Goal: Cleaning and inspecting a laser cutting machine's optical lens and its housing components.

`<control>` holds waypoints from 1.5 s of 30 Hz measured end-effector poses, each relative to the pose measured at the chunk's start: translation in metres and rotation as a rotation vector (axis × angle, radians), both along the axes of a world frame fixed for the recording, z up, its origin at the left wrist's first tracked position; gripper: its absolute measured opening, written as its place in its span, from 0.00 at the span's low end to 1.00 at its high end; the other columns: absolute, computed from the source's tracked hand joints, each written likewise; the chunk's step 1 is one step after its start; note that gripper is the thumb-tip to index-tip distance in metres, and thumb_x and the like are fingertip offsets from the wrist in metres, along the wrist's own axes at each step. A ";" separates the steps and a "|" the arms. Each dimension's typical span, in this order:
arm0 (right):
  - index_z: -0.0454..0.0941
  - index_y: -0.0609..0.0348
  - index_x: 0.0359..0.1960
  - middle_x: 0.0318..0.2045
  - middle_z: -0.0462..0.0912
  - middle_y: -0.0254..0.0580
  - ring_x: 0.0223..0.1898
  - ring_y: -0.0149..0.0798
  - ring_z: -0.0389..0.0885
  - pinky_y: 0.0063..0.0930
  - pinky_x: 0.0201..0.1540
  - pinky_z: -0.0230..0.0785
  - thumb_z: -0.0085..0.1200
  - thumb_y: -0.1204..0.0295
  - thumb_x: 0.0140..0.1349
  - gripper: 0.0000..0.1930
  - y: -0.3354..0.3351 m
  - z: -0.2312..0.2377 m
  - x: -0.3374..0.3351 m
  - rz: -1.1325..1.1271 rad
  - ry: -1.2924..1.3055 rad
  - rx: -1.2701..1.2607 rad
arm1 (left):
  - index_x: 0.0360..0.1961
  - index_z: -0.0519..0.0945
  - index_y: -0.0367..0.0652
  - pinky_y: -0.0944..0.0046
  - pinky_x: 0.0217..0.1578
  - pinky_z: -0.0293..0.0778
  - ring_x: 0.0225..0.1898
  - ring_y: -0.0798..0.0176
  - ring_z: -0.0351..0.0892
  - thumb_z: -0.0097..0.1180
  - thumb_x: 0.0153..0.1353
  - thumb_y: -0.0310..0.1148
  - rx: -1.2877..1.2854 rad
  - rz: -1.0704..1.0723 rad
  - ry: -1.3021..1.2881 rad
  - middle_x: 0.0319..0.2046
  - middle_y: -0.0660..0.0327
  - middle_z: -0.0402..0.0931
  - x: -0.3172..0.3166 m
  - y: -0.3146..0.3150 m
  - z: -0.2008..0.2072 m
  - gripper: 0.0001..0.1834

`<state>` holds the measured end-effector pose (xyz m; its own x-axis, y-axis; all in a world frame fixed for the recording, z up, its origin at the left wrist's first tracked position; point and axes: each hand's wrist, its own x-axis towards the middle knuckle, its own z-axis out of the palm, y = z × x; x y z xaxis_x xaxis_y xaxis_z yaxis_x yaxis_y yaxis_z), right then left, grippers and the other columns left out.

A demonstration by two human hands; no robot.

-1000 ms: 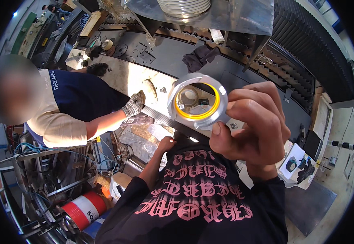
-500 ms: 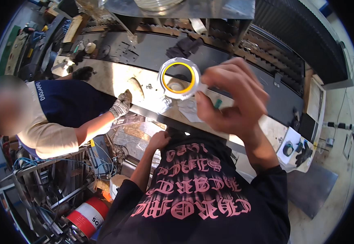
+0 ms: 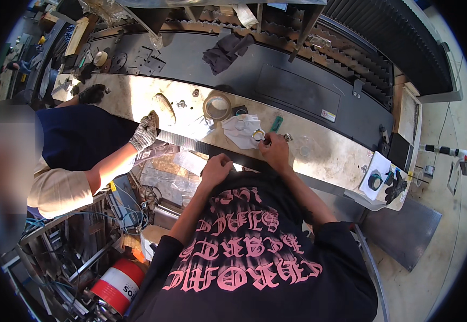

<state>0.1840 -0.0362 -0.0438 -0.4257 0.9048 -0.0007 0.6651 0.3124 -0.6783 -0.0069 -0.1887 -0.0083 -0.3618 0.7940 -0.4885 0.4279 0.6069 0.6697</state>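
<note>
- Nearest, the person's left hand rests by the front edge of the table, its fingers loosely curled; whether they grip anything cannot be told.
- Just beyond and to the right, the right hand pinches the silvery ring between thumb and fingers at its right side. The ring sits low over the right edge of a white sheet; whether it touches the sheet cannot be told.
- The change is in height: a half second ago the ring was up close to the camera, its yellow inner band plain; now it is down by the tabletop. The close view seems to be over, and the work appears to have returned to the table, with the ring not yet released.
- The lowered hand also uncovers a green piece lying behind it, near but apart from the ring.
- Behind the sheet stands a brown tape roll, fully in view now that the ring no longer overlaps it.
- Off to the left, a co-worker's gloved hand lies beside a curved piece, well apart from the ring.
- Farthest, a dark cloth lies crumpled on a grey surface.
</note>
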 end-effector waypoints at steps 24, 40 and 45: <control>0.83 0.60 0.37 0.31 0.85 0.46 0.32 0.42 0.85 0.33 0.35 0.75 0.65 0.71 0.58 0.08 -0.074 0.009 0.045 -0.278 0.192 -0.123 | 0.42 0.81 0.41 0.54 0.37 0.75 0.33 0.51 0.82 0.64 0.58 0.37 0.180 0.039 0.123 0.27 0.56 0.80 0.033 0.042 -0.026 0.14; 0.85 0.58 0.32 0.32 0.85 0.41 0.34 0.41 0.81 0.33 0.37 0.73 0.63 0.69 0.59 0.06 -0.019 0.035 0.119 -0.556 -0.090 0.059 | 0.52 0.79 0.34 0.60 0.38 0.81 0.36 0.59 0.85 0.61 0.64 0.46 -0.263 -0.065 -0.825 0.39 0.53 0.84 0.114 0.103 -0.040 0.25; 0.85 0.58 0.31 0.32 0.84 0.41 0.33 0.42 0.81 0.34 0.38 0.73 0.63 0.69 0.58 0.06 -0.022 0.044 0.113 -0.553 -0.071 0.038 | 0.59 0.73 0.38 0.57 0.42 0.82 0.44 0.57 0.84 0.56 0.69 0.48 -0.511 0.164 -1.173 0.48 0.53 0.80 0.131 0.116 -0.052 0.27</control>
<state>0.2968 -0.0583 -0.0001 0.1126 0.9933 0.0254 0.7804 -0.0725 -0.6211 0.1236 -0.0725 -0.0599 0.4132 0.4112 -0.8125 -0.3585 0.8937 0.2699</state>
